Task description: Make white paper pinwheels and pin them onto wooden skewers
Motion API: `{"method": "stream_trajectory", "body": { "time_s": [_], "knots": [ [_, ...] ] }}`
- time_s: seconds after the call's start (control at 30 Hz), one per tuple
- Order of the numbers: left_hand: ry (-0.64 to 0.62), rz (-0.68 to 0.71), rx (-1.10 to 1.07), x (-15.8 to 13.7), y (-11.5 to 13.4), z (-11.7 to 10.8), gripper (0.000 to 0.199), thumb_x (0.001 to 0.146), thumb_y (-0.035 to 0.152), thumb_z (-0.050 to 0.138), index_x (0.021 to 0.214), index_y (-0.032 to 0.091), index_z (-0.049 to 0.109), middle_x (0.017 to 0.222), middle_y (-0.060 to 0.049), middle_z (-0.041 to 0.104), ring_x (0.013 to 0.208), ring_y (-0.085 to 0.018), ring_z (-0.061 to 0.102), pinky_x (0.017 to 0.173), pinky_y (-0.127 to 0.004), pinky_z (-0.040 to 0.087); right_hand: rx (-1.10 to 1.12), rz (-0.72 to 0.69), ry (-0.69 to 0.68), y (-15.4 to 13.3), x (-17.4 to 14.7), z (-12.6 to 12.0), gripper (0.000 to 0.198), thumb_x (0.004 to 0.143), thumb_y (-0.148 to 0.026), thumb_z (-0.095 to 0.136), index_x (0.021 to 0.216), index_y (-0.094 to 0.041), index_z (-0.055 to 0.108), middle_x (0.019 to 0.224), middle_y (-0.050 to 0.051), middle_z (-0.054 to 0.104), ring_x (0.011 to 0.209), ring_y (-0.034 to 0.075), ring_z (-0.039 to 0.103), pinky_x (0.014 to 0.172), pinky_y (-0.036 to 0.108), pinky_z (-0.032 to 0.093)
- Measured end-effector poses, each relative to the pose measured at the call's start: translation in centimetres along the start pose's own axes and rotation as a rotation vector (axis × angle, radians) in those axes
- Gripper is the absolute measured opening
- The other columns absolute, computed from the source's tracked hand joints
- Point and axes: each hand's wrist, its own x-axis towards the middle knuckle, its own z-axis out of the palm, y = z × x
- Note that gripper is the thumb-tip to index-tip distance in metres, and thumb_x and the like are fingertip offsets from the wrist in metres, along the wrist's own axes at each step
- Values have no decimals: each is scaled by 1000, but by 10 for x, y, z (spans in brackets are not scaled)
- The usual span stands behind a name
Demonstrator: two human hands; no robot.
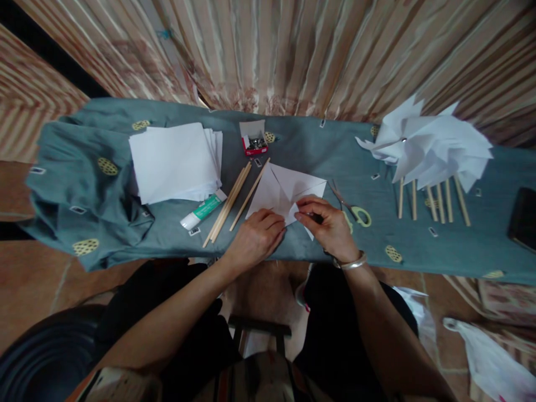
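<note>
Left hand (258,233) rests, fingers curled, on the white paper (268,192) at the frame's centre, its grip impossible to tell, while the right hand (333,228) pinches a flap of that sheet. Beneath spreads a grey-green tablecloth (297,142), with a striped curtain (293,56) across the top and brown floor (37,285) at lower left. Paper pinwheels (446,145) at upper right overlap, partly hiding one another, and a dark object (523,218) is cut off by the right edge.

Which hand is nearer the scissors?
Right. The right hand is just left of the scissors, close by the handles, pinching a corner of the white paper. The left hand is farther left, at the paper's near edge.
</note>
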Motion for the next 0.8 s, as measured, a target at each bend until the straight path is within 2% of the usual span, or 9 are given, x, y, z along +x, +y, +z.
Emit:
{"method": "stream_trajectory", "body": {
  "time_s": [0.17, 0.37, 0.57, 0.8],
  "knots": [
    [3, -59, -33, -2, -1, 0, 18, 93, 21, 49, 103, 12, 62, 102, -11, 68, 94, -21, 60, 85, -38, 56, -54, 30, 59, -2, 0, 5, 6, 82, -26, 67, 78, -22, 69, 101, 5, 70, 99, 21, 65, 92, 38, 50],
    [7, -84, -52, -3, -1, 0, 30, 93, 20, 49, 121, 11, 54, 117, -15, 63, 104, -22, 61, 90, -39, 54, -119, 31, 74, -5, 1, 7, 7, 82, -25, 66, 75, -22, 68, 100, 5, 70, 99, 21, 65, 92, 39, 50],
    [-37, -33, 16, -3, -3, 2, 26, 94, 19, 49, 117, 15, 60, 124, -13, 62, 98, -22, 60, 85, -39, 55, -185, 12, 72, -7, 2, 8, 8, 82, -24, 65, 74, -23, 67, 100, 5, 69, 97, 22, 64, 93, 41, 49],
    [-54, -2, 42, -3, -3, 3, 28, 93, 18, 51, 117, 11, 62, 118, -12, 66, 100, -22, 57, 88, -37, 53, -251, 7, 63, -9, 3, 10, 9, 82, -22, 65, 73, -22, 66, 100, 7, 69, 97, 24, 63, 92, 42, 49]
  ]
}}
